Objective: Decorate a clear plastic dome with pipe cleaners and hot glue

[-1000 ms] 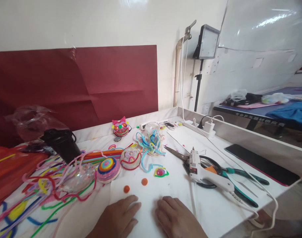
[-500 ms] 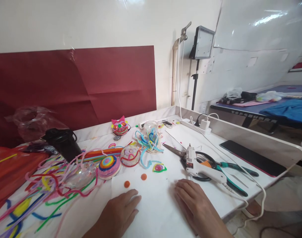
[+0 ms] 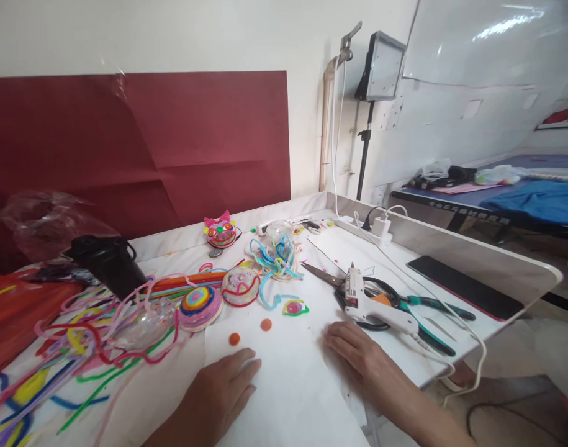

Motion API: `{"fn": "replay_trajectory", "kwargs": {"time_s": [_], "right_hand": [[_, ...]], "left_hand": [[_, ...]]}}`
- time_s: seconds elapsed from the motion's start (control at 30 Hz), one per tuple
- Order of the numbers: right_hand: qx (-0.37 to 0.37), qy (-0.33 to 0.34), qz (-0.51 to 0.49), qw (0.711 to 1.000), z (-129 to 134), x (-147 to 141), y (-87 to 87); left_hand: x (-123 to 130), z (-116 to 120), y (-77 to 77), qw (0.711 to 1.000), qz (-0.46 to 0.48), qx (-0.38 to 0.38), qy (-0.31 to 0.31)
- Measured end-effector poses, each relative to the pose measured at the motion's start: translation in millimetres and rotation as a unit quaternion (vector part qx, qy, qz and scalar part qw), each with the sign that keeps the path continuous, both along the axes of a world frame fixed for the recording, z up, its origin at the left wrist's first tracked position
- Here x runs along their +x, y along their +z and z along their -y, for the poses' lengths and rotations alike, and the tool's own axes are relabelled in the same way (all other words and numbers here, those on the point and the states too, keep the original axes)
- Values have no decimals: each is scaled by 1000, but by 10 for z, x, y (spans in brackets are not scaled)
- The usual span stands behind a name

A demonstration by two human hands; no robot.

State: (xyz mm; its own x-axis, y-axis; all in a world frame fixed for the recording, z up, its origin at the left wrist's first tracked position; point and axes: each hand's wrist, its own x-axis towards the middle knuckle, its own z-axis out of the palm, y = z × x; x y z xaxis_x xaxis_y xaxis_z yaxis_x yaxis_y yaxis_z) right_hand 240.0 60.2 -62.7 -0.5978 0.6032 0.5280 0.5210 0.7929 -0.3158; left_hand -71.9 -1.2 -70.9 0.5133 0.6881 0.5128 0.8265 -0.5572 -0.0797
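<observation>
My left hand (image 3: 221, 388) lies on a white sheet of paper (image 3: 284, 391), palm down, fingers stretched with small gaps between them. Just beyond its fingertips are two small orange discs, a nearer one (image 3: 234, 339) and a farther one (image 3: 265, 325). On the paper's right side rests my right hand (image 3: 358, 351), flat and holding nothing, its fingers close together. A white glue gun (image 3: 379, 310) lies beside that hand, over black-handled scissors (image 3: 325, 275). An eye-shaped piece of coiled pipe cleaner (image 3: 295, 308) sits past the discs.
Loose pipe cleaners (image 3: 97, 354) spread over the left side. Pipe-cleaner-covered domes (image 3: 200, 307) and a cat-like mask (image 3: 221, 231) stand beyond, near a black cup-like container (image 3: 109, 267). Green-handled pliers (image 3: 439, 304), a black phone-like slab (image 3: 465, 285) and a power strip (image 3: 374, 233) lie right.
The view has tilted down slightly, so the tabletop things appear higher and a little farther left. Both hands stay on the paper; nothing was picked up.
</observation>
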Motion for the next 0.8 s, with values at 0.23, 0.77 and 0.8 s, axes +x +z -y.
{"fn": "replay_trajectory", "kwargs": {"time_s": [0.23, 0.77, 0.8], "right_hand": [[-31, 28, 31, 999, 13, 87, 95], [-1, 83, 44, 996, -188, 285, 101], [1, 87, 40, 995, -205, 284, 95]], "left_hand": [[28, -6, 224, 999, -41, 9, -32], [83, -41, 281, 996, -44, 65, -51], [92, -45, 286, 995, -45, 72, -54]]}}
